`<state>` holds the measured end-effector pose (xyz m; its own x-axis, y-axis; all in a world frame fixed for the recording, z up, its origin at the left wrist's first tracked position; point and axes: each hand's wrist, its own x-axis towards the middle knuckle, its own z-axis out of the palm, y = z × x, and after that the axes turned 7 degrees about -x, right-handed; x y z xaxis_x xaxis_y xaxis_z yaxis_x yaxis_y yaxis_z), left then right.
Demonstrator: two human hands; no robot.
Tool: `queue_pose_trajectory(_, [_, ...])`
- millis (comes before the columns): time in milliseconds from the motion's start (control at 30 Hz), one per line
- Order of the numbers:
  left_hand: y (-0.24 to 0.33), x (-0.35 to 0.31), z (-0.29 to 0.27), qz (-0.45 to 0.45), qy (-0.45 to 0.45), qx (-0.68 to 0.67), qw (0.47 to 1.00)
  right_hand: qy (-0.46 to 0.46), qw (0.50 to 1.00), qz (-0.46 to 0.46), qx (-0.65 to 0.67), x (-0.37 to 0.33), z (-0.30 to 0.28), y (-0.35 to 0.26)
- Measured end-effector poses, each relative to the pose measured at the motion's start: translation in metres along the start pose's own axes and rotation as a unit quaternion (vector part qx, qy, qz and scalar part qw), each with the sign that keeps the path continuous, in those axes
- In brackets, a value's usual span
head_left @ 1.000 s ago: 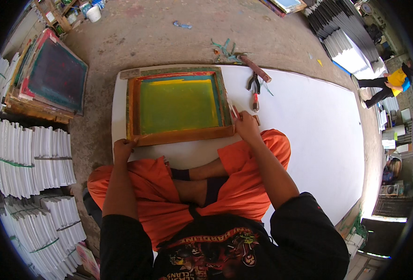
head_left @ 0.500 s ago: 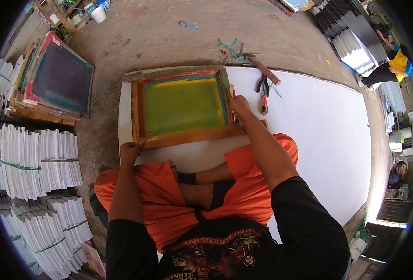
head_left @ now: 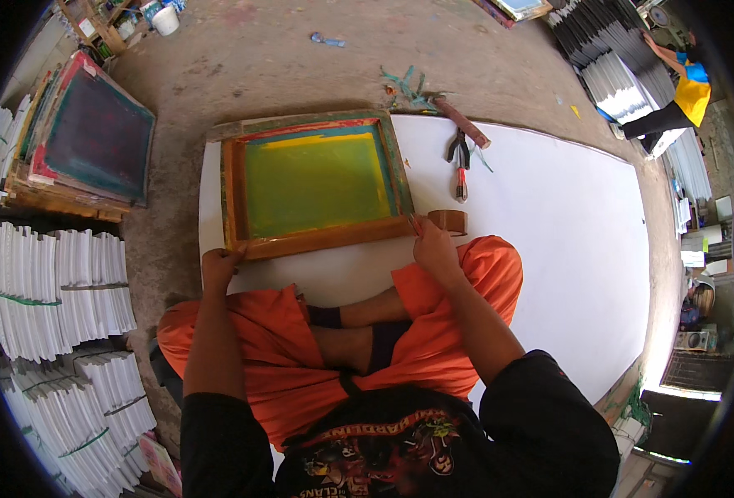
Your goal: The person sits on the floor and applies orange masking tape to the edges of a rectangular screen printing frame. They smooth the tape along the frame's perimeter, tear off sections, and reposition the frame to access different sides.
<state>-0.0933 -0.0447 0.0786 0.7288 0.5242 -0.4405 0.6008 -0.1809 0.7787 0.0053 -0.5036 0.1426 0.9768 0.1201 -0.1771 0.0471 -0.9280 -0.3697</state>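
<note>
A wooden-framed printing screen [head_left: 325,241] with yellow-green mesh lies on a white sheet [head_left: 562,241] in front of my crossed legs. My left hand [head_left: 220,267] grips its near left corner, thumb on the wood. Beside the near right corner, my right hand [head_left: 436,251] is closed round a slim reddish thing, mostly hidden by the fingers. A roll of brown tape [head_left: 458,222] stands on edge just past that hand. Farther off are black pliers [head_left: 457,149], a red-handled tool [head_left: 462,184] against them and a reddish-brown stick [head_left: 464,124].
Bundled white stacks [head_left: 60,282] line the left side, below leaning printing screens [head_left: 93,137]. Green string scraps [head_left: 404,83] lie at the sheet's far edge. A white bucket [head_left: 165,21] stands far left. At far right, a person [head_left: 682,95] is beside piled dark and white sheets.
My right hand has come nearer along the screen's right side, from about mid-side to the near corner. The tape roll now shows clearly. My left hand stays at its corner.
</note>
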Motion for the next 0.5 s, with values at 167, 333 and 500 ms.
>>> queue_pose_trajectory(167, [0.003,-0.001,-0.001,-0.008,0.005,0.004,1.000,-0.010,0.999,0.010,-0.033,-0.003,0.006,0.002])
queue_pose_trajectory(333, [0.003,-0.003,0.000,0.001,0.008,0.002,1.000,-0.014,0.999,0.031,-0.037,0.003,0.005,-0.004])
queue_pose_trajectory(500, [-0.004,0.001,0.000,0.007,0.002,-0.004,1.000,-0.014,0.998,0.038,-0.043,0.005,0.008,-0.005])
